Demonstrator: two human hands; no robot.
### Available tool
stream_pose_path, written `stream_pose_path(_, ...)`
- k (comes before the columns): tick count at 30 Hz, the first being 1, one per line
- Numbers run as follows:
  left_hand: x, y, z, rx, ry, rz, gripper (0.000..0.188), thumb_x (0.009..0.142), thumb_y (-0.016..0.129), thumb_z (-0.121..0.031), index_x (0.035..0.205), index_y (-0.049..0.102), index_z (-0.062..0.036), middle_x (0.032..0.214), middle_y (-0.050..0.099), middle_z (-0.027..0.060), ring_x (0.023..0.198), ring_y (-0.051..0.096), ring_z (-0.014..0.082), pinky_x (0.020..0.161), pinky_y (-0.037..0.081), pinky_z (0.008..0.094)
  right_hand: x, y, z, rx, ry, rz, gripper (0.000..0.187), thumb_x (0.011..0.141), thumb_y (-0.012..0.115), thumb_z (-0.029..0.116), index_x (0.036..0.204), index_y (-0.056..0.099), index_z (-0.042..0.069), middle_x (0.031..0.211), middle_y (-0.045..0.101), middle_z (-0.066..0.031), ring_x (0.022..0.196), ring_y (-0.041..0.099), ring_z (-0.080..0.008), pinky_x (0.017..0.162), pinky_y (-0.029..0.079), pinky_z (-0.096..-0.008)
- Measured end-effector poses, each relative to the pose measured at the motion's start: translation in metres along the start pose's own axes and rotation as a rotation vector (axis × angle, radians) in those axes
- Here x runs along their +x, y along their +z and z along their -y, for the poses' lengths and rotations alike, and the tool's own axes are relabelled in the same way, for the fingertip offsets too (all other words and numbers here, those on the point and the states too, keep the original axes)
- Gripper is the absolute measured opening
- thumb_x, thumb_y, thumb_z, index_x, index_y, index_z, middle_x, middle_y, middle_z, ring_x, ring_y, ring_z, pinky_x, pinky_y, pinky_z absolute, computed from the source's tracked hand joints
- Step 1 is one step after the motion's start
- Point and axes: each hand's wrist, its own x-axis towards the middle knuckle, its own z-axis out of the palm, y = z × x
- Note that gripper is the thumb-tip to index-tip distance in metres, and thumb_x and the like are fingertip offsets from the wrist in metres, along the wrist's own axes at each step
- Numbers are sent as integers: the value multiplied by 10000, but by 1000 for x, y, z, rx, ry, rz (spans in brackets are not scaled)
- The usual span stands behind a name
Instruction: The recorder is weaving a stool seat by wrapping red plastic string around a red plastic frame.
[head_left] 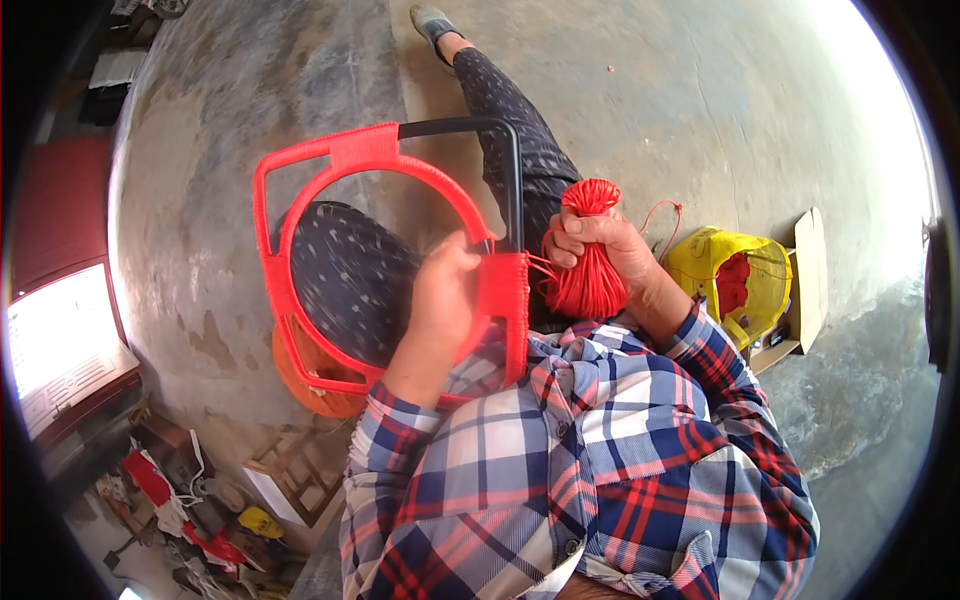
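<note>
A square black frame [514,190] with a ring inside it lies tilted over my lap, most of it wrapped in red cord. Bare black metal shows only at its top right corner and upper right side. My left hand [447,290] grips the ring's right part, beside the wrapped block [503,300] that joins ring and frame. Just right of the frame, my right hand [598,240] is closed round a bundle of red cord [588,285]. A strand runs from the bundle to the frame's right side.
A yellow bag [715,265] with red material inside stands at right, by an open cardboard box [810,280]. Behind the frame is an orange round thing [315,385], partly hidden. A wooden stool-like piece [297,475] and assorted clutter [190,510] lie at lower left.
</note>
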Motion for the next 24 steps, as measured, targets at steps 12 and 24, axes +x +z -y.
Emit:
stream_pose_path(12,-5,13,-4,-19,54,5,366,755,528,-111,1108,567,-22,927,649,197,775,666,363,682,569,533,-6,-3,21,-540,-134,-307,127,855,633,63,963,646,-3,768,624,-46,721,613,-134,686,505,-269)
stream_pose_path(24,-6,6,-11,-34,52,26,408,748,541,-117,1138,575,-2,995,643,237,801,666,403,684,570,545,-18,29,6,-651,104,-23,138,803,651,14,940,665,-3,722,639,-33,641,579,-79,590,464,-235)
